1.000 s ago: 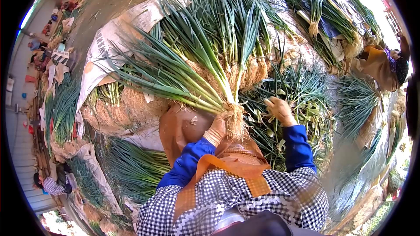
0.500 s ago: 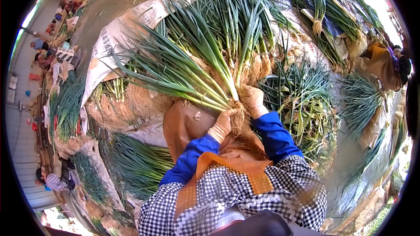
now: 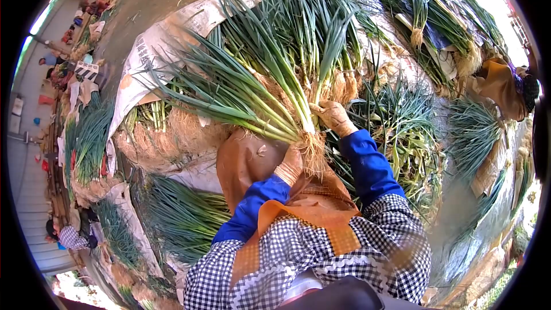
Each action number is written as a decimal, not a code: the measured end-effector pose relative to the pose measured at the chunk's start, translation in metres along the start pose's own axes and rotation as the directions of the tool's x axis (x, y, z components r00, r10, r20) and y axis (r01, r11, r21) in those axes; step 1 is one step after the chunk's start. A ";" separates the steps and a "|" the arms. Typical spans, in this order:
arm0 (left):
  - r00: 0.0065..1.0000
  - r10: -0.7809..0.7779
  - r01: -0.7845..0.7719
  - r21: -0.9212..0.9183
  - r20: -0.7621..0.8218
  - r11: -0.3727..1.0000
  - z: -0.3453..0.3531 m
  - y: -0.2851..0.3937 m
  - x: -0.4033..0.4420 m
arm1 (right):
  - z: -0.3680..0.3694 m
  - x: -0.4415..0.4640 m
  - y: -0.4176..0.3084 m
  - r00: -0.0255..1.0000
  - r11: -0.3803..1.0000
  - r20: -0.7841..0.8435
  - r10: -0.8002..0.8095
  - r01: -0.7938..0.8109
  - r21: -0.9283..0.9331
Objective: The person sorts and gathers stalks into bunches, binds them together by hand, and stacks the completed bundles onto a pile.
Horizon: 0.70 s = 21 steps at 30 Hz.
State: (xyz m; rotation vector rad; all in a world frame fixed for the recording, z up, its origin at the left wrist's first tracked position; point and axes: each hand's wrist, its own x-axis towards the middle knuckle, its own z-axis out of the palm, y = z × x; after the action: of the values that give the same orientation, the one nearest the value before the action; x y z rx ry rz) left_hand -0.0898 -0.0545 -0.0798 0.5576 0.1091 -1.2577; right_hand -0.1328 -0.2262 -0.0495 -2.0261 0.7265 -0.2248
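Right now, a fanned bunch of long green onions with pale stalks (image 3: 281, 117) lies over the near edge of the brown waterproof apron (image 3: 244, 163) on the person's lap, its leaves spreading up and left. Its stringy tan roots (image 3: 313, 152) hang over the apron at the end nearest the body. The left hand (image 3: 291, 165) is closed round the bunch just above those roots. The right hand (image 3: 334, 119) is partly curled, thumb and fingertips at the right side of the pale stalks; whether it grips one cannot be told.

Beyond the leaf tips, a row of upright-leaved green onion bundles (image 3: 304, 34) borders the lap, and a white printed woven sack (image 3: 143, 60) lies along their left, its outer edge falling to the floor (image 3: 123, 34). That brown stretch offers room past the sack. Just right of the right hand, a tangled heap of dark leaves and yellowish trimmings (image 3: 410, 138) crowds close; past its right edge, a bare grey strip of ground (image 3: 453, 241) runs open. At lower left, a loose pile of green onions (image 3: 183, 215) reaches the apron's edge.
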 end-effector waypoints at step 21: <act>0.995 -0.018 0.014 -0.038 -0.094 0.999 -0.012 0.006 0.007 | -0.015 -0.015 -0.028 0.982 0.985 0.124 -0.141 0.152 -0.078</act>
State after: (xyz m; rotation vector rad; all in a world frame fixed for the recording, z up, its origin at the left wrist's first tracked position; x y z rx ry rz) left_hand -0.0790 -0.0535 -0.0910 0.5854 0.2160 -1.2425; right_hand -0.1397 -0.2177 -0.0168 -2.1591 0.5217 -0.1584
